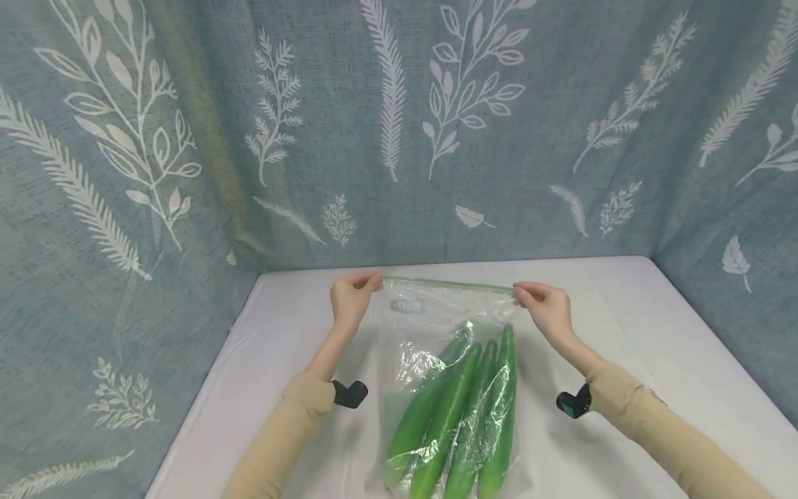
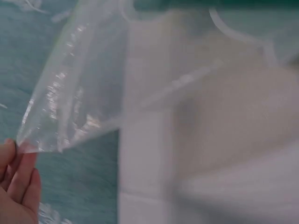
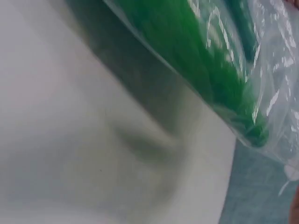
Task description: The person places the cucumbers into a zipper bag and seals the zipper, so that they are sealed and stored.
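Note:
A clear zip bag [image 1: 399,360] with a green strip along its top edge is stretched between both hands, several long cucumbers [image 1: 445,423] inside it. At the bag's upper left corner the left hand [image 1: 354,294] pinches the plastic between thumb and fingers. My right hand [image 1: 547,305] pinches the upper right corner the same way. In the left wrist view the left hand [image 2: 18,184] grips the bag's corner. The right wrist view shows the bag's side with a cucumber [image 3: 201,60] against the plastic; only slivers of the right hand appear at its edge.
The bag is over a white-covered table [image 1: 299,298]. Behind and beside the table hangs a blue-green curtain [image 1: 349,125] with white leaf prints. A small black wrist camera [image 1: 350,394] sits on the left wrist, and another camera [image 1: 575,402] on the right.

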Motion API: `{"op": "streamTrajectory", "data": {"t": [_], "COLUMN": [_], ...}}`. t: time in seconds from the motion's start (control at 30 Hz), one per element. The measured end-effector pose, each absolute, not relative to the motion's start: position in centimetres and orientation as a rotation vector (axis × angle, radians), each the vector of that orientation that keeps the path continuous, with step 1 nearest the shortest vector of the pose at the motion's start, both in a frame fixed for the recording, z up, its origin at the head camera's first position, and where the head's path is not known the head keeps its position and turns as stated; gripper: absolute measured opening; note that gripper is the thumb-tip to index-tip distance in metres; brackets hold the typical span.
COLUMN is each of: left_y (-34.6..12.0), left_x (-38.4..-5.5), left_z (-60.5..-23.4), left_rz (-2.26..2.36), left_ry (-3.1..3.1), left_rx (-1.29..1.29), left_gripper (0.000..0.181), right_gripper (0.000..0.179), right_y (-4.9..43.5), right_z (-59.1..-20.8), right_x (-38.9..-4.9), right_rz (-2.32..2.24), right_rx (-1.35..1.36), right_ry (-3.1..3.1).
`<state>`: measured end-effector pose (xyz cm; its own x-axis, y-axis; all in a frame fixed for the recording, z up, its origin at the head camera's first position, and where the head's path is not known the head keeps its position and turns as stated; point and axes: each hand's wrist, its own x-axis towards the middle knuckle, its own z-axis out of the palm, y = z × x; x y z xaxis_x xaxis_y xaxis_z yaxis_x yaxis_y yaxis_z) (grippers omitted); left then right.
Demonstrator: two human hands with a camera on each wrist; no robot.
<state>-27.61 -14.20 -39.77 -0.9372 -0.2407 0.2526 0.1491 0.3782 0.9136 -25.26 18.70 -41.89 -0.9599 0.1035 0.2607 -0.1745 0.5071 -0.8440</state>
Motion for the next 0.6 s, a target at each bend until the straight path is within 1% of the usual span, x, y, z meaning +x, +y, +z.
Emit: {"op": "streamTrajectory", "data": {"t": [0.1,0.17,0.27,0.37,0.5,0.6], "left_y": [-14.1,-14.2,-14.6,-15.1,-16.4,-18.0], "left_x": [-28.7,-29.0,-29.0,-28.8,-28.7,-28.9], "left_z": [-41.4,-42.4,-43.6,-44.5,-44.8,-44.2], "left_rz": [-1.519,-1.503,-1.518,-1.519,-1.381,-1.109], "left_ry": [-2.317,-2.352,-2.442,-2.542,-2.668,-2.757], "left_rx": [0.113,0.133,0.163,0.129,0.011,-0.042], "left_gripper": [0.018,0.019,0.024,0.032,0.037,0.038], "right_gripper": [0.030,0.035,0.045,0.051,0.054,0.055], "right_y": [18.2,18.1,18.1,18.4,19.2,20.6], "right_z": [-42.9,-43.5,-44.2,-44.7,-44.9,-44.6], "right_x": [-26.6,-27.2,-27.6,-27.4,-26.8,-26.5], "right_rz": [1.455,1.470,1.502,1.501,1.447,1.256], "right_rx": [0.033,0.030,0.035,0.034,0.027,0.082], "right_ry": [-2.537,-2.610,-2.743,-2.849,-2.912,-2.940]}}
